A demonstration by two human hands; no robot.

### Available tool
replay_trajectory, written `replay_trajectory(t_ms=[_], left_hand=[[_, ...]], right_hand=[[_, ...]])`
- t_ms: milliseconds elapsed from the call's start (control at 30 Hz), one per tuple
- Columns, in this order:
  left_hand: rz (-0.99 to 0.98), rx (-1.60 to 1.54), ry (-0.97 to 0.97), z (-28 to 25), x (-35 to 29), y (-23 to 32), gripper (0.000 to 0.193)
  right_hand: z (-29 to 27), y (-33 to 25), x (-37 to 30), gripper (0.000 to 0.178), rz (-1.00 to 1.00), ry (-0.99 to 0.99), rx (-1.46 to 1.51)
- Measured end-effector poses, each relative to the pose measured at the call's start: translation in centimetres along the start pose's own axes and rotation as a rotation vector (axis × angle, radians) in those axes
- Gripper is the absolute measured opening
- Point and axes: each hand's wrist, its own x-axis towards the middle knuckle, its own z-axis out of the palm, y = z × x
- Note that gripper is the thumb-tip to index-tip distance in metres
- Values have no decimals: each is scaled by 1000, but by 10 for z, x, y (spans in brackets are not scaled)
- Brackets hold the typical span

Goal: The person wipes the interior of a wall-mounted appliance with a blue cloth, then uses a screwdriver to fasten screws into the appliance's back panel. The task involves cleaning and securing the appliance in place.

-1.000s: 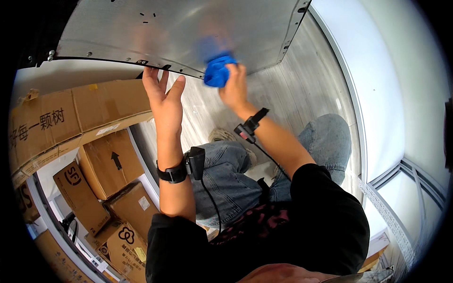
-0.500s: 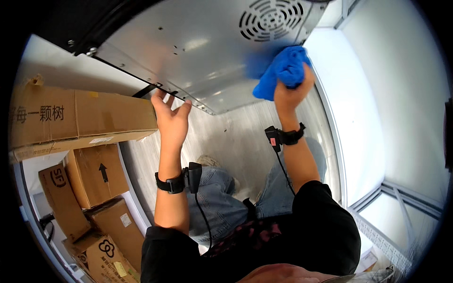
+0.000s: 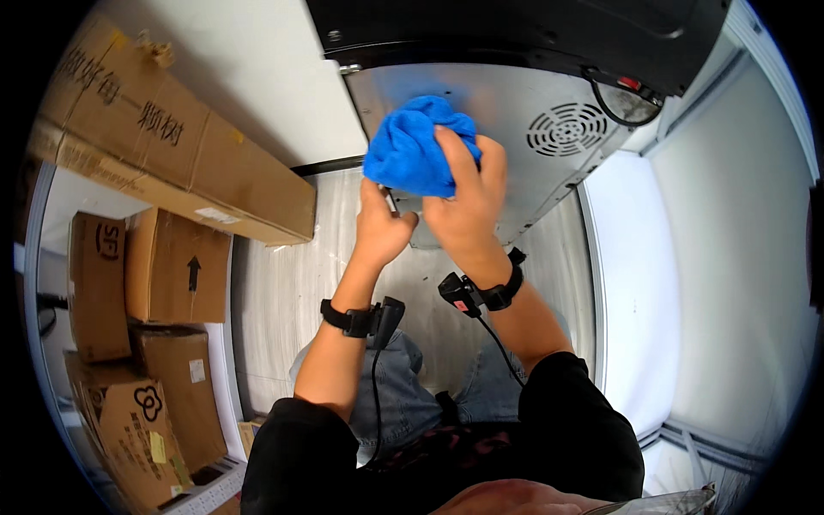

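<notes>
A crumpled blue cloth (image 3: 412, 148) is bunched in my right hand (image 3: 470, 193), which presses it to the left part of a silver metal panel (image 3: 506, 103). The panel has a round slotted vent and belongs to a large appliance with a black section (image 3: 515, 30). Just below the cloth, my left hand (image 3: 382, 227) grips the panel's left edge, thumb toward the near side. The cloth partly covers its fingertips and that stretch of the edge. Both wrists wear black straps with small cabled boxes.
A long cardboard box (image 3: 184, 146) lies at left, above a shelf with several brown cartons (image 3: 176, 266). A black cable (image 3: 614, 107) loops beside the vent. A white wall panel (image 3: 635, 275) stands at right. My legs are below on the grey wood-look floor (image 3: 275, 283).
My right hand has carried the cloth left across the panel, from near its right side to beside my left hand. The view has turned, and the appliance now appears further right.
</notes>
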Motion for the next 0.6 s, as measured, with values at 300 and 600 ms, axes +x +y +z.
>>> replay_trajectory(t_ms=[300, 600], left_hand=[[-80, 13, -40, -8, 4, -14, 76], [-21, -1, -62, -8, 6, -17, 79]], right_hand=[[-5, -16, 40, 60, 31, -48, -12], [12, -43, 47, 59, -18, -107, -17]])
